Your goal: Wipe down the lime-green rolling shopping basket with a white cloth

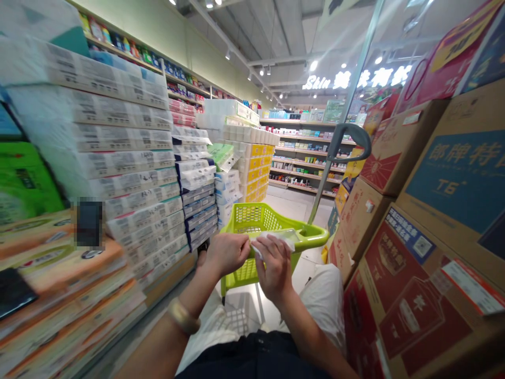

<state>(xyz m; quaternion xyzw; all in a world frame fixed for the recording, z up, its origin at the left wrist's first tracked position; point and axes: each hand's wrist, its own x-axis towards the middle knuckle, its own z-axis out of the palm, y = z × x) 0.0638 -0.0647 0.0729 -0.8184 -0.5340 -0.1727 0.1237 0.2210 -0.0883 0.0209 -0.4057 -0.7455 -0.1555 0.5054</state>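
A lime-green shopping basket cart (240,271) with perforated walls stands just ahead of my knees. My left hand (229,252), a gold-coloured bangle on its wrist, is closed in a fist at the left part of the near rim and appears to grip it. Beside it, my right hand (274,263) presses a white tissue (259,235) against the same rim, fingers bent over it. Part of the tissue is hidden under those fingers. A grey loop handle (349,142) on a long metal pole rises from the cart's right side.
Stacked white paper packs (126,126) line the left, with orange packs (79,295) nearer me. A dark flat device (16,292) lies on those. Cardboard cartons (418,295) rise close on the right. Shelves of goods (303,152) stand at the back, across the pale floor (290,202).
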